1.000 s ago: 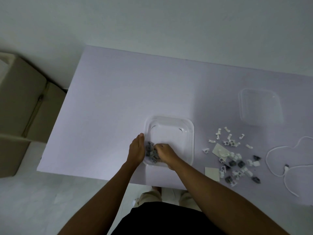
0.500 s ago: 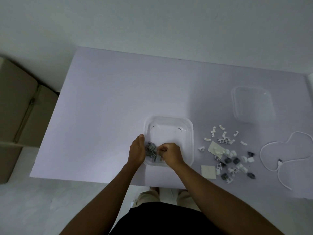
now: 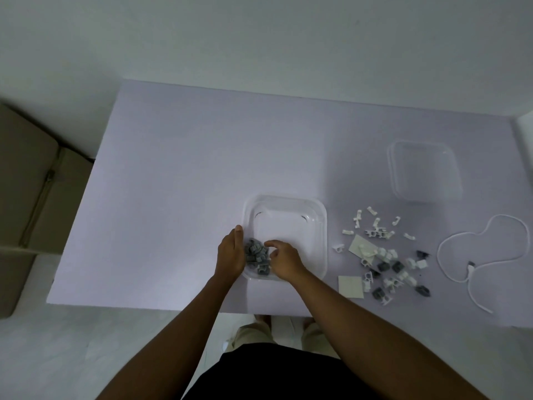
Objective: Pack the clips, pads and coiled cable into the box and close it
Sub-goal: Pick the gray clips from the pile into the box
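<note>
The head view is filled by a pale lilac, matte rectangular desk set against a plain white wall, with a light floor seen below its near edge and brown cardboard cartons stacked at its left. A clear, square plastic box with rounded corners is placed near the front edge of the desk, and a heap of small grey plastic clips is gathered in its near left corner. The left hand is laid flat against the outer left wall of the box, fingers straight and nothing gripped. The right hand is held inside the box just beside the grey heap, fingers loosely curled; whether a clip is pinched in them cannot be told. To the right of the box, a scatter of loose white and grey clips is spread over the desk, mixed with two pale square adhesive pads. Further right, a thin white cable is lying in loose loops, uncoiled. The clear plastic lid is set apart at the far right, behind the scattered clips. Beige trousers and a black top are seen at the lower edge.
</note>
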{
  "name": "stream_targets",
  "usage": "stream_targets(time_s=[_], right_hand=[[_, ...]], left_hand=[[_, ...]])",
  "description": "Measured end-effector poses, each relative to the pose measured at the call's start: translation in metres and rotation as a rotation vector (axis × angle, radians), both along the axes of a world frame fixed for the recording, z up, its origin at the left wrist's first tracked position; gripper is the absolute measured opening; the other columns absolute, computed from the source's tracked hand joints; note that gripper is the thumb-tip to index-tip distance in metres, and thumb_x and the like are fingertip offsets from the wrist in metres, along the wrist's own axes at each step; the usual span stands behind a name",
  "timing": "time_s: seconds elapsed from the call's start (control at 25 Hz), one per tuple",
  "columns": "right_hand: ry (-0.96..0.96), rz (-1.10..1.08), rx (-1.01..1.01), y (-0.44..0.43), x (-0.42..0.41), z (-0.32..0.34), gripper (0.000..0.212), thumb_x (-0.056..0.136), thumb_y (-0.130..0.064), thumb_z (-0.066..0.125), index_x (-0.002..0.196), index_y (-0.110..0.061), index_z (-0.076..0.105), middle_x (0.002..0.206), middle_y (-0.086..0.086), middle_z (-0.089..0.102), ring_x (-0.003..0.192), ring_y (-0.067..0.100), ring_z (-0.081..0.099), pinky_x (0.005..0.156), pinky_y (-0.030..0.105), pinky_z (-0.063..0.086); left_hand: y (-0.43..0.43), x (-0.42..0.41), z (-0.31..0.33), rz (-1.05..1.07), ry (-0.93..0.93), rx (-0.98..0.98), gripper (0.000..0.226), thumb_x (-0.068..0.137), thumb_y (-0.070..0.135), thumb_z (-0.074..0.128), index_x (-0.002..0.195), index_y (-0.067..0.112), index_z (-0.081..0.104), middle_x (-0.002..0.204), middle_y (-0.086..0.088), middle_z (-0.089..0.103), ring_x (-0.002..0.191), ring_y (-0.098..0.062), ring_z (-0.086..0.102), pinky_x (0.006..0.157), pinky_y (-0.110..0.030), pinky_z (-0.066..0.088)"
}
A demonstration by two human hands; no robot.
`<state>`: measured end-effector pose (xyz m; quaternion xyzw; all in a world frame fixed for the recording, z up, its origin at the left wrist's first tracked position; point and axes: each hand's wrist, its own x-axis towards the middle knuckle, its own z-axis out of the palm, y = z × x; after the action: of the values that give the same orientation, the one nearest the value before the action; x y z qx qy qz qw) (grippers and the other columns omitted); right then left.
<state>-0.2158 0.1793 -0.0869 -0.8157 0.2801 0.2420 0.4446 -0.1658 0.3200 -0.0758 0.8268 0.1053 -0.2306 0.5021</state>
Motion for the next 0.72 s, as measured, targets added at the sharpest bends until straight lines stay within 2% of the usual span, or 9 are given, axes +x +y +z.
stream_targets(time_s=[0.08,0.2,0.28,0.4,0.48,0.56,0.68,0.72], right_hand=[[-0.031,0.01,0.0,0.0,-0.003,0.0,0.042,0.095,0.006,0.049,0.131,-0.011,0.062,0.113,0.013,0.063,0.11,0.028,0.062,0.099,0.031,0.05],[-0.111,-0.066,0.019,-0.017,-0.01,0.009,0.041,0.091,0.009,0.049,0.12,-0.014,0.068,0.099,0.003,0.063,0.097,0.025,0.065,0.091,0.036,0.056],[-0.222,-0.172,0.06,-0.038,-0.018,0.023,0.033,0.094,0.003,0.051,0.112,-0.016,0.07,0.095,0.001,0.067,0.089,0.021,0.067,0.08,0.032,0.059],[-0.421,-0.33,-0.013,-0.079,-0.039,0.044,0.021,0.095,-0.003,0.058,0.102,-0.018,0.071,0.093,-0.004,0.07,0.079,0.009,0.066,0.07,0.019,0.055],[-0.488,-0.424,-0.125,-0.115,-0.063,0.049,0.017,0.093,-0.003,0.06,0.099,-0.016,0.071,0.094,-0.004,0.07,0.08,0.001,0.065,0.071,0.011,0.049],[-0.47,-0.501,-0.217,-0.151,-0.095,0.047,0.017,0.093,-0.001,0.059,0.098,-0.014,0.069,0.094,-0.002,0.069,0.082,0.0,0.063,0.072,0.01,0.049],[-0.361,-0.596,-0.296,-0.196,-0.154,0.036,0.018,0.092,0.003,0.059,0.099,-0.011,0.068,0.097,-0.003,0.065,0.087,0.009,0.063,0.074,0.004,0.044],[-0.329,-0.617,-0.327,-0.207,-0.172,0.03,0.022,0.089,0.006,0.059,0.1,-0.012,0.068,0.1,-0.001,0.063,0.094,0.014,0.063,0.079,0.007,0.044]], left_hand=[[0.001,0.0,-0.003,-0.015,-0.01,0.044,0.05,0.105,0.039,0.026,0.099,0.004,0.061,0.102,-0.012,0.065,0.095,-0.022,0.059,0.089,-0.036,0.047],[0.001,0.003,0.0,-0.059,-0.156,0.201,0.039,0.105,0.035,0.03,0.114,0.009,0.057,0.115,-0.015,0.06,0.107,-0.028,0.052,0.088,-0.036,0.041],[-0.008,0.005,0.012,-0.028,-0.336,0.271,0.033,0.102,0.034,0.039,0.121,0.013,0.054,0.121,-0.013,0.055,0.113,-0.028,0.049,0.093,-0.04,0.043],[-0.046,0.005,0.031,-0.099,-0.546,0.207,0.026,0.097,0.03,0.052,0.118,0.015,0.056,0.116,-0.005,0.056,0.106,-0.023,0.055,0.09,-0.039,0.048],[-0.091,-0.005,0.041,-0.244,-0.571,0.111,0.023,0.095,0.027,0.055,0.115,0.015,0.058,0.11,-0.002,0.058,0.097,-0.018,0.058,0.084,-0.034,0.05],[-0.139,-0.027,0.044,-0.459,-0.545,0.049,0.022,0.096,0.027,0.056,0.114,0.016,0.06,0.105,0.0,0.062,0.091,-0.014,0.059,0.079,-0.029,0.051],[-0.197,-0.071,0.029,-0.818,-0.469,0.088,0.026,0.096,0.032,0.055,0.118,0.019,0.062,0.108,0.0,0.064,0.095,-0.015,0.06,0.082,-0.024,0.048],[-0.209,-0.084,0.021,-0.917,-0.463,0.111,0.028,0.095,0.031,0.055,0.12,0.019,0.062,0.111,-0.001,0.064,0.099,-0.017,0.059,0.084,-0.026,0.047]])
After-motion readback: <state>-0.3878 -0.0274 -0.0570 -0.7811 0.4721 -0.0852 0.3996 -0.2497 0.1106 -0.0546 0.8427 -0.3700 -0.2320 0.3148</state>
